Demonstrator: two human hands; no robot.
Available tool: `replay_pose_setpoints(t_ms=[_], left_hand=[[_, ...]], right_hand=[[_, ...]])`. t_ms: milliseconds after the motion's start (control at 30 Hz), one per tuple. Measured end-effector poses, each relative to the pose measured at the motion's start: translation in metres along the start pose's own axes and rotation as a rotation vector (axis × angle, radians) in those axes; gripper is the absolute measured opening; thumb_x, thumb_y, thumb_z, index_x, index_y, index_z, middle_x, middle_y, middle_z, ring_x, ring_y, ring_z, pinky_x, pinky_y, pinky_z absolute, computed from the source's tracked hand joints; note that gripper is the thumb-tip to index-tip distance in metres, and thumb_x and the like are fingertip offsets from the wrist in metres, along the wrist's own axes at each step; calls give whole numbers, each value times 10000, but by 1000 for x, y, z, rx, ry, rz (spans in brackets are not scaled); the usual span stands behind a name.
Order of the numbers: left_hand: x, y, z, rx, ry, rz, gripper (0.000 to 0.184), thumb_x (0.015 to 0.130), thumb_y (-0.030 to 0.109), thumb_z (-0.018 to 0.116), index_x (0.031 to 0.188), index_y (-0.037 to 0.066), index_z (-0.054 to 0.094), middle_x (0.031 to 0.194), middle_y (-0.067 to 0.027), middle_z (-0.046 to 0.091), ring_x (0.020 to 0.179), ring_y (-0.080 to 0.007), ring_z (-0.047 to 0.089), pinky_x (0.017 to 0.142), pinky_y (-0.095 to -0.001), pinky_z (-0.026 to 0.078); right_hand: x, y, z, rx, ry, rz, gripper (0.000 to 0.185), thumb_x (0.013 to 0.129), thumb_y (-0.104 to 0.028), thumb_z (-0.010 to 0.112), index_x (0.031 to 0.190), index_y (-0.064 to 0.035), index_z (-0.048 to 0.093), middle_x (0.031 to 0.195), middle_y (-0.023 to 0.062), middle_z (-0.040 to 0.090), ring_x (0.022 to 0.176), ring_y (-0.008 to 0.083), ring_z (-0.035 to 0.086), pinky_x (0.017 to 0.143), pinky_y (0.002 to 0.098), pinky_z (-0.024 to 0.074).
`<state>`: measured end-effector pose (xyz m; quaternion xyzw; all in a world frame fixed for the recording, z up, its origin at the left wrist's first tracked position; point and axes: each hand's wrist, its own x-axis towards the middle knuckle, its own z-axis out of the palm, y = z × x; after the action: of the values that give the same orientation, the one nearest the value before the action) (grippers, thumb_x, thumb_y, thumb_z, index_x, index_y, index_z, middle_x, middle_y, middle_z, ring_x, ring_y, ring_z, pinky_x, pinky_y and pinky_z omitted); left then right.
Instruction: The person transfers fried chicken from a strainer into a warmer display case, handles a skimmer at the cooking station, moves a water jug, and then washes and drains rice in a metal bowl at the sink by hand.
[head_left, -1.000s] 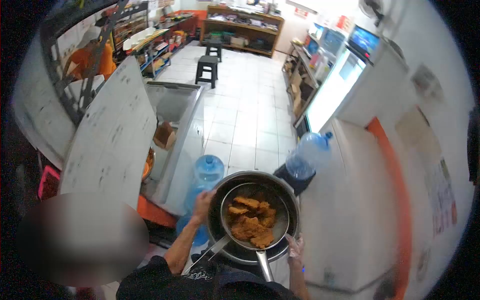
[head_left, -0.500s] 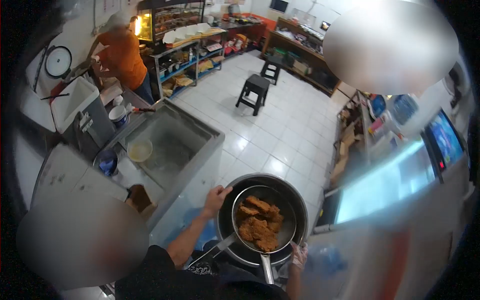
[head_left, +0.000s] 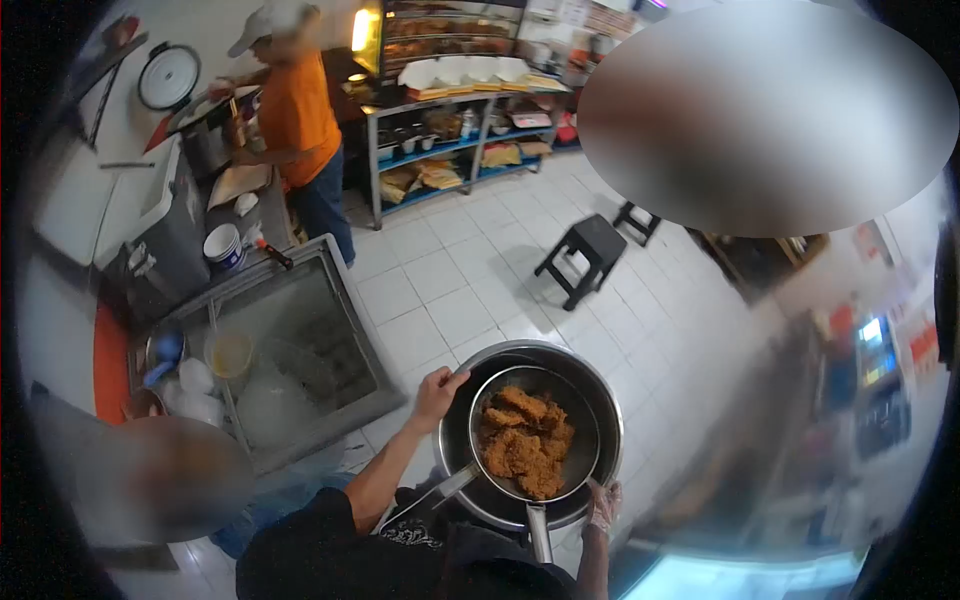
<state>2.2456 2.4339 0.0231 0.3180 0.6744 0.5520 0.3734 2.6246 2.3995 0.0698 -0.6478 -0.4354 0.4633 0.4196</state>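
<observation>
My left hand (head_left: 436, 397) is closed on the left rim of a large round metal bowl (head_left: 456, 430). Over on its lower right side, my right hand (head_left: 603, 505), in a clear plastic glove, grips the same bowl. Inside the bowl sits a smaller round metal pan or strainer (head_left: 585, 450); which one I cannot tell. Several brown, crusty pieces of fried chicken (head_left: 525, 445) lie in it. One metal handle (head_left: 540, 535) points down toward my body, and a second handle (head_left: 459, 480) sticks out at the lower left.
A glass-topped chest freezer (head_left: 360, 350) stands to the left. Black stools (head_left: 590, 245) are on the white tiled floor (head_left: 420, 275) ahead. A person in an orange shirt (head_left: 295, 110) works at the far left counter, beside a metal shelf rack (head_left: 470, 150). The right side is blurred.
My view has turned right-to-left, so the freezer, stools and rack appear shifted in the frame. Both hands keep hold of the bowl. The person in orange has straightened and shows more fully.
</observation>
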Motion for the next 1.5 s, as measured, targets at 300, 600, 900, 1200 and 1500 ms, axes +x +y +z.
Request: replay_pose_setpoints(t_ms=[300,600,900,1200,1500], left_hand=[[249,60,63,74,213,-38,514,870,405,676,624,31,424,564,-19,371,542,-125,345,521,-338,310],[522,128,114,115,310,-71,430,852,337,702,650,29,479,575,-24,441,571,-117,404,532,-329,353],[875,151,146,120,390,-57,366,849,308,718,695,21,552,585,-23,488,572,-110,436,528,-323,369],[1106,156,113,28,660,-149,350,869,307,710,741,-4,613,626,-42,540,600,-132,487,564,-337,398],[1301,109,64,138,791,-266,373,889,347,699,840,-21,661,727,-53,631,669,-143,533,628,-331,413]], right_hand=[[346,-45,124,20,-173,60,447,783,-261,758,1099,-17,557,978,66,654,799,203,598,736,338,483],[586,-207,264,-146,-233,81,480,795,-244,734,1124,47,542,1024,147,661,905,240,620,828,355,490],[904,-298,477,-114,-425,-119,412,829,-216,692,1141,23,570,1042,144,671,920,241,626,837,361,475],[1123,-383,711,-389,-575,-9,361,826,-249,739,1060,-20,586,934,72,669,831,165,606,738,298,487],[1287,-389,928,-402,-687,-163,547,857,-315,694,1231,29,492,1015,128,667,920,207,619,789,340,506]])
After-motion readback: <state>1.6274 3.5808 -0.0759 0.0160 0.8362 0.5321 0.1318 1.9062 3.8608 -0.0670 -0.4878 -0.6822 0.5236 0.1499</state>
